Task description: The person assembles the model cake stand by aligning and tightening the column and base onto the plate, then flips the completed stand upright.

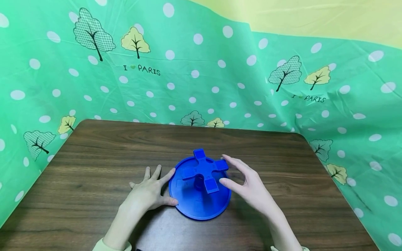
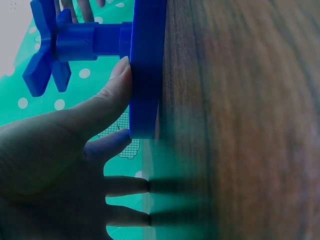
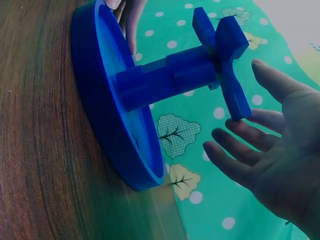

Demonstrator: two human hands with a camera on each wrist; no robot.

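A round blue base [image 1: 201, 209] with a raised rim lies flat on the wooden table. From its middle rises a stepped blue post [image 3: 165, 77], topped by a blue cross-shaped piece [image 1: 205, 170] with blunt arms. My left hand [image 1: 146, 193] is spread at the left side of the base, thumb and index fingertip touching its rim, the other fingertips down by the tabletop. To the right, my right hand [image 1: 251, 183] is held raised with thumb and fingers apart around one arm of the cross. In the right wrist view its fingertips come right at that arm.
The brown wood-grain table [image 1: 125, 146] reaches back to a green dotted cloth [image 1: 201, 87] with tree prints, which hangs behind and along both sides. A small dark object [image 1: 139, 249] shows at the bottom edge, near the left sleeve [image 1: 111, 245].
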